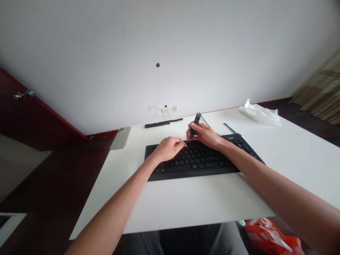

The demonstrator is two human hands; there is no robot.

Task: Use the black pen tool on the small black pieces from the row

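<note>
A black keyboard (183, 168) lies on the white table in front of me, with many of its keys in place. My right hand (203, 134) is closed round the dark handle of a keycap puller (196, 124), held upright over the upper middle of the keyboard. Thin wire shows below the handle, close to the keys. From the left, my left hand (171, 148) reaches over the keyboard with thumb and fingertips pinched together beside the puller's lower end. Whatever lies between those fingertips is too small to make out.
Loose black keycaps (162, 123) stand in a row behind the keyboard. A phone (120, 138) lies at the table's left edge. To the right are a blue stick-like tool (229, 128) and a crumpled white plastic bag (260, 114). Below the front edge sits a red bag (265, 233).
</note>
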